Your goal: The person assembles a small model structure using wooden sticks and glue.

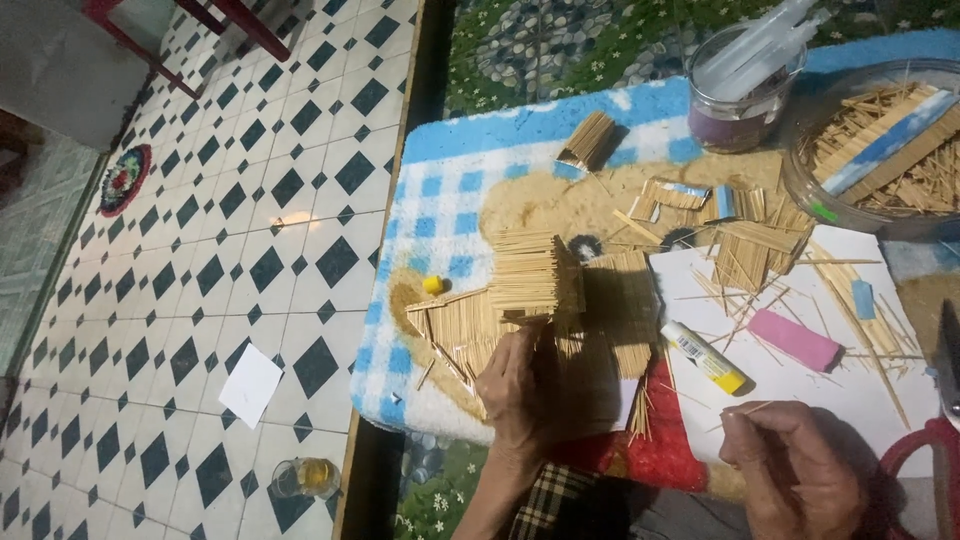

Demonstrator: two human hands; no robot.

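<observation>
Head view: our two hands work well apart over a small stick-built house on a towel-covered bench.

Looking down, we see our left hand (520, 395) closed on the base of the stick house (530, 300), which stands on the blue-and-white checked towel (450, 200). Our right hand (790, 470) pinches a thin stick (740, 408) near the white paper sheet (800, 380). On that sheet lie a glue stick (705, 356) with a yellow cap and a pink block (795, 340). A clear bowl of sticks (880, 150) and a jar (745, 90) stand at the far edge.
</observation>
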